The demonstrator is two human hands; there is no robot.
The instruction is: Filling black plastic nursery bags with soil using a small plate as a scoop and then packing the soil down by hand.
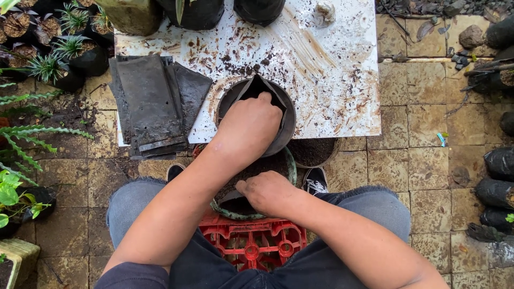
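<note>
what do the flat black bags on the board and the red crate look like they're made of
Flat black bags: thin, matte plastic film, judging by the creases and folded edges; dusty with soil. Red crate: rigid moulded plastic, going by its ribs and round openings, slightly glossy.

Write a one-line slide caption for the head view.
Left hand presses into a black grow bag inside a round pot while right hand digs in a soil-filled basin.

On the board [332, 80] stands a pot [286, 128] with a bag [259, 88] in it; flat bags [152, 104] lie to its left. Below it, a basin [292, 166] sits on a crate [251, 241] between the knees.
</note>
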